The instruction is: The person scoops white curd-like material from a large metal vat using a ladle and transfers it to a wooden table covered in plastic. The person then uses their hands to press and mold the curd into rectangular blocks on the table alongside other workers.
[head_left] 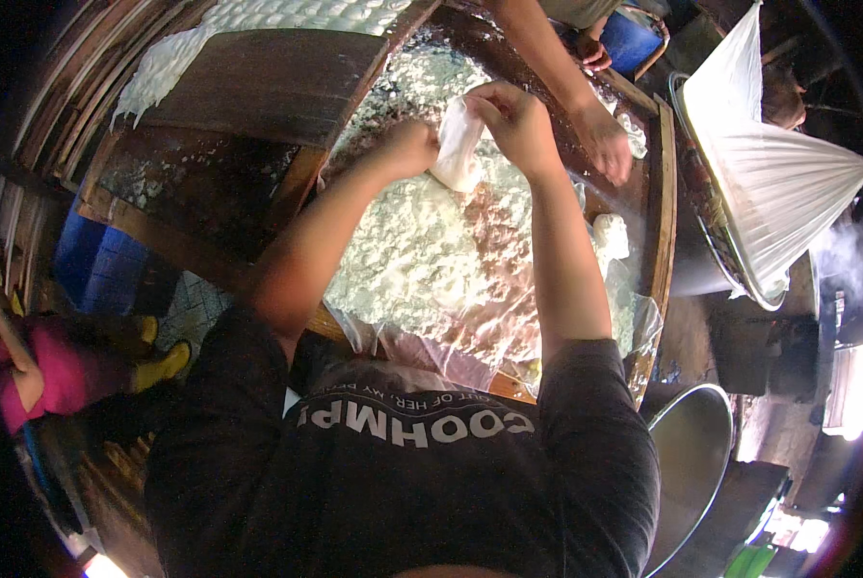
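Note:
A wooden frame [665, 241] holds a broad bed of lumpy white curd-like material [422, 260] on a plastic sheet. Over it I hold up a white cloth [456, 144], slack, with a rounded lower end. My left hand [407, 149] is closed at the cloth's left side, and my right hand [509, 120] pinches its upper right part. To the right, another person's hand [605, 144] hangs over the frame's right side, near small white bundles [611, 236].
A dark board [268, 82] with white residue is at upper left, above a blue container [90, 255]. A person in pink [37, 376] stands left. At right are a white cloth strainer [769, 183], steam, and a metal vessel [692, 482]. A blue bucket [634, 39] sits behind.

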`<state>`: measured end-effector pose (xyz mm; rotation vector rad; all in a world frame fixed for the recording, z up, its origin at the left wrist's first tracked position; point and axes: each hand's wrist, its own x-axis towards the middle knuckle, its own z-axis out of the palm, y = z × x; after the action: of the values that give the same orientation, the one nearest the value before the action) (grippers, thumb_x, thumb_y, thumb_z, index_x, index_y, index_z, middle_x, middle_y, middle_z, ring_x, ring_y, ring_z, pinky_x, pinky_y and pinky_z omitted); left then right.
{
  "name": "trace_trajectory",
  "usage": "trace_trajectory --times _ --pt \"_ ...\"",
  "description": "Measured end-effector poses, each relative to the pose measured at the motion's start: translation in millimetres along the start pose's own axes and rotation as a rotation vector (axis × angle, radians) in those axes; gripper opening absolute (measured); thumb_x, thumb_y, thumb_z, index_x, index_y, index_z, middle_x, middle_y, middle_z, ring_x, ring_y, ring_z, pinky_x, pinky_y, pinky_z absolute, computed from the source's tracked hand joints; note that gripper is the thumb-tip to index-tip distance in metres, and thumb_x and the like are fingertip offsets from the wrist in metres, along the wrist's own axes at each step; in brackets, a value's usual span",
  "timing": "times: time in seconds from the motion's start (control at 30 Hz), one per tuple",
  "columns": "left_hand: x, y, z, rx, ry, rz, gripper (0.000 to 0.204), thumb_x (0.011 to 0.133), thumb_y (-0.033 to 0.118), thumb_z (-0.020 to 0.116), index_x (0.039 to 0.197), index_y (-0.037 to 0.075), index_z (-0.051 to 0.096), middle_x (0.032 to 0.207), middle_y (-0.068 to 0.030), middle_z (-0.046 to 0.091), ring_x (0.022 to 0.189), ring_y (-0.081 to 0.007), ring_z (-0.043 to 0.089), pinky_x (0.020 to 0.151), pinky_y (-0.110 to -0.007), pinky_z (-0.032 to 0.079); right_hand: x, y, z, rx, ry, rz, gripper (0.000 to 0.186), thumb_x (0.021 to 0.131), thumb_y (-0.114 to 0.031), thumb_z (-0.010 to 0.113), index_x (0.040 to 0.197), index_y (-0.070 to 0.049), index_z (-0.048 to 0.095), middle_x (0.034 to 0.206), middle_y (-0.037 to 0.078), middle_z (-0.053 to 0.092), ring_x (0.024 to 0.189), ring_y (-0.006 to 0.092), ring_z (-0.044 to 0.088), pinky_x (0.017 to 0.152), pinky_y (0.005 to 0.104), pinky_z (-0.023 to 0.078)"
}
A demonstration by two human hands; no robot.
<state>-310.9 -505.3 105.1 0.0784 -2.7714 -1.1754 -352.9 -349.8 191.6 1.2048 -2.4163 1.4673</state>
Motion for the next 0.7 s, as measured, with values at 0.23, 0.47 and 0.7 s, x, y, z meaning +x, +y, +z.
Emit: trace_trajectory --times 0.23,0.47,0.7 --pt "-41.1 13.5 -44.5 0.1 0.005 -0.277 0.046 0.08 0.043 0.042 0.088 0.0 0.056 0.08 -0.0175 0.058 0.079 -0.0313 0.056 0.071 -0.034 0.042 1.3 56.3 81.6 -0.505 -0.517 0.37 0.025 0.071 -0.022 0.053 0.092 -0.01 0.059 0.085 0.012 0.06 0.081 0.0269 0.058 0.069 0.0331 0.045" --pt "-62.5 38.5 -21.2 -0.009 0.295 -0.046 0.029 0.075 0.033 0.054 0.081 0.005 0.059 0.083 -0.0109 0.057 0.076 -0.0268 0.054 0.067 -0.035 0.042 -39.6 62.1 29.3 0.137 -0.219 0.338 0.026 0.075 -0.018 0.055 0.095 -0.002 0.055 0.075 0.011 0.06 0.065 0.0203 0.057 0.058 0.0327 0.045" --pt "-69.7 41.4 22.1 0.415 0.233 0.207 0.021 0.068 0.031 0.062 0.078 0.012 0.062 0.079 -0.0064 0.054 0.077 -0.0235 0.052 0.067 -0.035 0.04 -29.1 191.3 -72.0 0.34 0.626 0.447 0.025 0.07 -0.012 0.064 0.089 0.002 0.056 0.073 0.008 0.057 0.065 0.0129 0.053 0.054 0.0253 0.042"
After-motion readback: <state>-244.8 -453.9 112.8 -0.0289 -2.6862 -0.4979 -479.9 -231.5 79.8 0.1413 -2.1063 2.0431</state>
